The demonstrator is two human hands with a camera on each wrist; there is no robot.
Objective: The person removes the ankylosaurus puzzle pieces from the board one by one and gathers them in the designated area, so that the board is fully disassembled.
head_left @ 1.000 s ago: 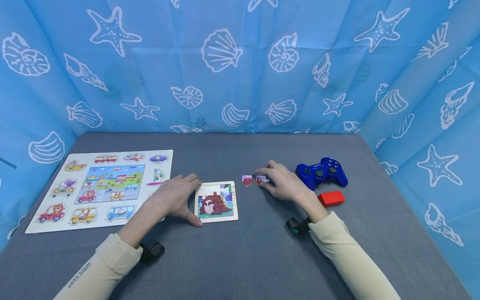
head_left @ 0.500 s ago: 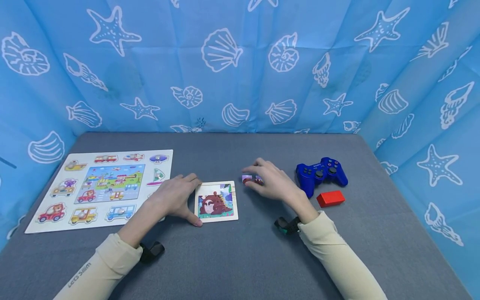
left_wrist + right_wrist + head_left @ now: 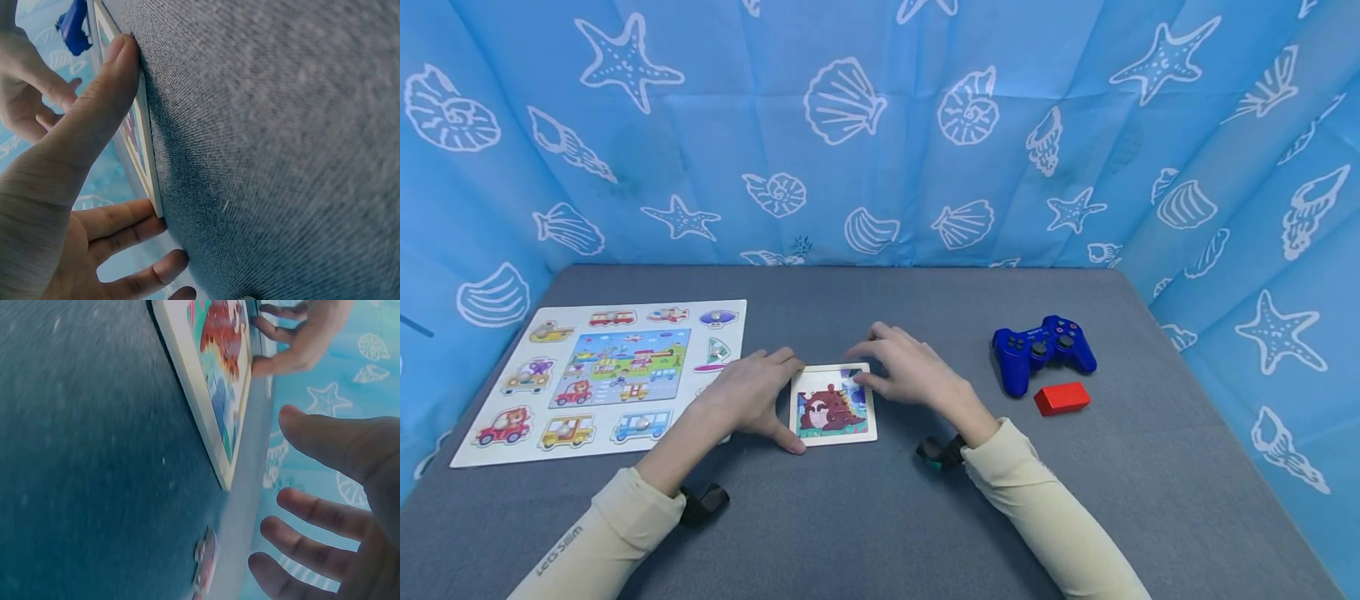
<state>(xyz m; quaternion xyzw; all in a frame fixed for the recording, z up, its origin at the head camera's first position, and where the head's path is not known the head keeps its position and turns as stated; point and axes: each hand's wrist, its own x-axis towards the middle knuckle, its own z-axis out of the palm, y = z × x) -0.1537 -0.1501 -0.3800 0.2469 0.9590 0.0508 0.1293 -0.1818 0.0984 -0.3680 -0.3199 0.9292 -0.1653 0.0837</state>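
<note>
A small wooden jigsaw puzzle [image 3: 871, 415], with a brown hedgehog-like animal inside its pale frame, lies flat on the table in the head view. My left hand [image 3: 747, 398] holds its left side, thumb at the near corner and fingers at the far corner. Over the puzzle's far right corner hovers my right hand [image 3: 912, 368], thumb and fingers apart. The right wrist view shows nothing between these fingers. A loose reddish puzzle piece [image 3: 205, 562] lies on the table beyond the frame there; in the head view the right hand hides that spot.
A large white peg puzzle board [image 3: 512, 446] with vehicle pieces lies left, partly behind the left hand. To the right are a blue game controller [image 3: 1045, 350] and a red block [image 3: 1062, 398]. A blue shell-print curtain [image 3: 880, 167] hangs behind the grey table [image 3: 850, 525].
My right hand has moved left, from the loose pieces near the controller to the puzzle's far right corner. The left hand and the puzzle have stayed in place.
</note>
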